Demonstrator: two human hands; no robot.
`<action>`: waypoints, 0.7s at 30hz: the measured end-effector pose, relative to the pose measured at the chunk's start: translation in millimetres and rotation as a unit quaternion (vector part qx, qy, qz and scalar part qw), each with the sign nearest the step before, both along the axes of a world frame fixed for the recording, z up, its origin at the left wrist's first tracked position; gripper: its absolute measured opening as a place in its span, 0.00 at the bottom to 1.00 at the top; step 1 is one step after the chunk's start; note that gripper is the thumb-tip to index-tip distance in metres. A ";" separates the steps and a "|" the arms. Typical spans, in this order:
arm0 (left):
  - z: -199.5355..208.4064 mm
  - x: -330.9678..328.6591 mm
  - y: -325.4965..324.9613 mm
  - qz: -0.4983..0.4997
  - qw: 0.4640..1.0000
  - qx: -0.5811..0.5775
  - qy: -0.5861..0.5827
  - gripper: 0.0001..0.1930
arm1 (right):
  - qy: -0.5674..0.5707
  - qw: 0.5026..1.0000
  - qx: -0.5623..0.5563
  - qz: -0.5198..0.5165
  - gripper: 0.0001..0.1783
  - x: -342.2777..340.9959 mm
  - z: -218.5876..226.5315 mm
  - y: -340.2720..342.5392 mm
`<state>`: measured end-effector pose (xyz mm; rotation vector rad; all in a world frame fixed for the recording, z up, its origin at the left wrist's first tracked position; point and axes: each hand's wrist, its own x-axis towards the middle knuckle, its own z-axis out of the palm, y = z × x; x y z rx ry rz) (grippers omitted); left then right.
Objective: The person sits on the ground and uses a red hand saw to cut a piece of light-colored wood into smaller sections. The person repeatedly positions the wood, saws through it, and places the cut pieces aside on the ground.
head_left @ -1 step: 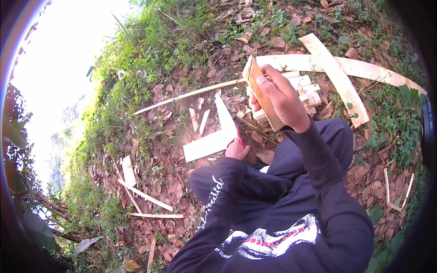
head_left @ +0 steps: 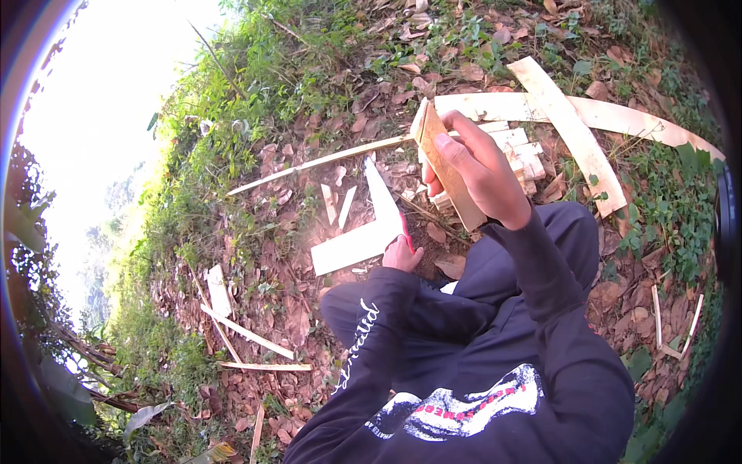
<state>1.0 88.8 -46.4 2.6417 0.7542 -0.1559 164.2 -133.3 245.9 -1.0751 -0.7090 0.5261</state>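
My right hand [head_left: 483, 166] is raised at the upper centre, its fingers and thumb closed around a short brown wooden board [head_left: 450, 176]. The board stands tilted, and its top end shows a pale split or second layer. Lower and to the left, my left hand [head_left: 402, 254] is closed at the red handle of a pale tapering blade [head_left: 380, 192] that looks like a hand saw; its teeth cannot be made out. The same hand is against the right end of a flat white board [head_left: 352, 247] on the ground. My fingertips there are partly hidden.
A stack of short wood pieces [head_left: 525, 158] lies behind my right hand. Long planks [head_left: 572, 127] cross at the upper right. A thin strip [head_left: 321, 160] and two small offcuts [head_left: 346, 207] lie left of the blade. More strips [head_left: 247, 332] rest on leaf litter at lower left.
My right hand and the brown board have shifted slightly down and to the right, the board tilting a little. My left hand and the blade have stayed in place.
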 end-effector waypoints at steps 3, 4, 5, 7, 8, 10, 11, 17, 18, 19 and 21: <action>2.3 4.7 -3.6 0.008 1.000 -0.012 0.007 0.28 | -0.018 1.000 0.013 0.016 0.13 -9.9 15.6 -18.2; 3.3 5.0 -3.8 0.006 1.000 -0.011 0.007 0.28 | -0.026 0.999 0.024 0.018 0.13 -11.7 18.2 -21.3; 4.4 5.1 -3.8 0.004 1.000 -0.009 0.008 0.28 | -0.026 0.999 0.031 0.011 0.13 -14.1 20.7 -24.7; 2.6 3.3 -3.5 0.001 1.000 -0.004 0.006 0.28 | -0.033 0.999 0.041 0.001 0.13 -17.8 19.4 -26.5; 1.8 2.4 -2.9 -0.002 1.000 0.000 0.005 0.29 | -0.036 0.998 0.046 -0.004 0.13 -19.1 18.8 -26.9; 1.9 2.2 -4.0 -0.003 1.000 0.005 0.005 0.29 | -0.046 0.998 0.042 -0.004 0.12 -20.8 21.5 -30.1; 1.8 2.7 -4.0 0.000 1.000 0.008 0.007 0.29 | -0.051 0.998 0.040 -0.003 0.12 -21.3 22.1 -31.0; 1.5 3.4 -5.5 -0.001 1.000 0.012 0.009 0.28 | -0.046 0.998 0.051 -0.001 0.12 -20.4 18.4 -31.1; 1.7 3.0 -5.9 0.001 1.000 0.012 0.009 0.28 | -0.046 0.998 0.049 0.001 0.12 -20.5 18.4 -30.8; 2.0 2.7 -5.9 -0.001 1.000 0.011 0.007 0.28 | -0.046 0.998 0.048 0.002 0.12 -20.7 18.6 -30.3; 2.6 2.3 -5.5 -0.005 1.000 0.011 0.003 0.28 | -0.046 0.998 0.047 0.003 0.12 -20.5 18.1 -29.5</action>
